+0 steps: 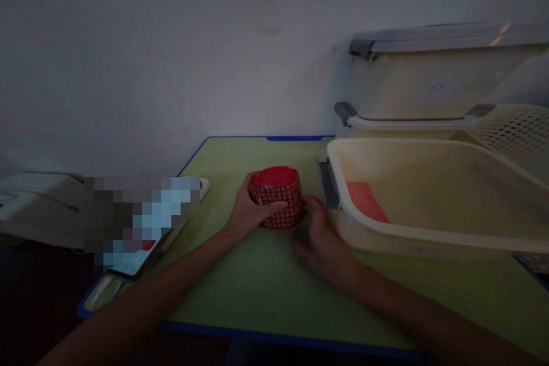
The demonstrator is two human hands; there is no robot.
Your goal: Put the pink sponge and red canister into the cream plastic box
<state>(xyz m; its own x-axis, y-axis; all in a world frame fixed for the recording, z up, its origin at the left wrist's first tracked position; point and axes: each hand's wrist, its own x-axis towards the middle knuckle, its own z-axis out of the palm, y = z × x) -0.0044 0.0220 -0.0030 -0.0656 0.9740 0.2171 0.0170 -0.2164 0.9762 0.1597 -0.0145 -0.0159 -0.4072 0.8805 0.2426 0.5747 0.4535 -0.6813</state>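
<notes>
I see the red roll standing on the green table, just left of the cream bin. My left hand wraps it, thumb across the front. My right hand is half curled, touching its right side; its grip I cannot tell.

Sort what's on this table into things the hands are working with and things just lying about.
In hand: red roll, gripped by left hand, right hand touching it.

Lying about: open tub with red cloth, stacked lidded bins, mesh basket, papers.
</notes>
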